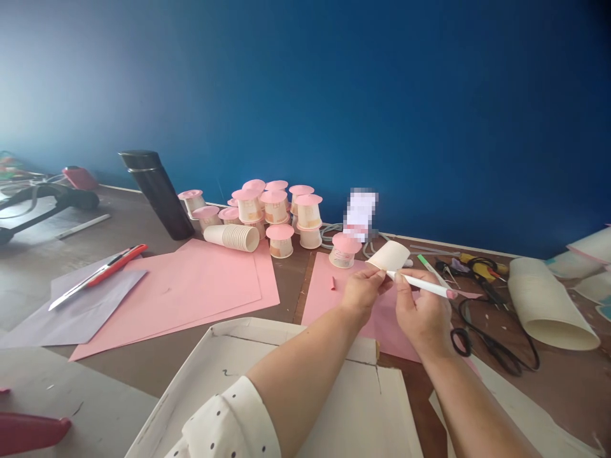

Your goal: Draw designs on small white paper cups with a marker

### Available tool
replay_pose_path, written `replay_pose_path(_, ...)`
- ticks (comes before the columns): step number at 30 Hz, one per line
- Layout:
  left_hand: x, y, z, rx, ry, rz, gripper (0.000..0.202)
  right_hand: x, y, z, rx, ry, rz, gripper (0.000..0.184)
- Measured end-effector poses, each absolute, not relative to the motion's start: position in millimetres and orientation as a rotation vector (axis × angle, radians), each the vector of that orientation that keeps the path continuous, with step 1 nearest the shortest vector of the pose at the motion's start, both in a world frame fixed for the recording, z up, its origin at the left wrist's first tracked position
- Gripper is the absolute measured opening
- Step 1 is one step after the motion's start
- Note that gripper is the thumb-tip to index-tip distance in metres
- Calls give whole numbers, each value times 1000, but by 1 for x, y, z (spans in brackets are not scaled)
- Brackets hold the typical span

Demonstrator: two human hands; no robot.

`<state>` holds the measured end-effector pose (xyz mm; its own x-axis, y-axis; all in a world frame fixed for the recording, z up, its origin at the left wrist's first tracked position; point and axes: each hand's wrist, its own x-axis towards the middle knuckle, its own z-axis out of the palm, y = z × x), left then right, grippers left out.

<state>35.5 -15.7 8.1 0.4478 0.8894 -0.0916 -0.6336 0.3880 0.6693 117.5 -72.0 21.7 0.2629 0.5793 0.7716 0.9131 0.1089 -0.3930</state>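
My left hand (pixel 361 294) is closed on a white paper cup (pixel 390 255), which is tipped on its side above the pink paper. In my right hand (pixel 424 312) is a white marker pen (pixel 422 284); its tip end points at the cup near my left fingers. Whether the tip touches the cup is hard to make out. A small red pen cap (pixel 333 284) lies on the pink sheet (pixel 317 305) to the left. Just behind my hands stands an upside-down cup with a pink paper disc on top (pixel 344 249).
Several pink-topped cups (pixel 274 207) stand by the blue wall, near a stack of cups (pixel 233 237) and a black flask (pixel 160 194). Left lie pink sheets (pixel 191 292) and a red cutter (pixel 102 273). Scissors (pixel 501 359), cables and larger cups (pixel 547 302) are on the right.
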Motion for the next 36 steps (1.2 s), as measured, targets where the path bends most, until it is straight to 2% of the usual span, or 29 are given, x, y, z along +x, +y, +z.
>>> replay_pose_path(6,32,-15,6,620,442,978,22,117,-74,22,-1564,-1373,-456,19)
replay_pose_path(22,33,-15,10,568,500,971,9,119,-71,19,-1622,-1426,-445,17)
replay_pose_path(36,30,-20,18,366,583,896,10,119,-76,24,-1594,-1302,-458,22)
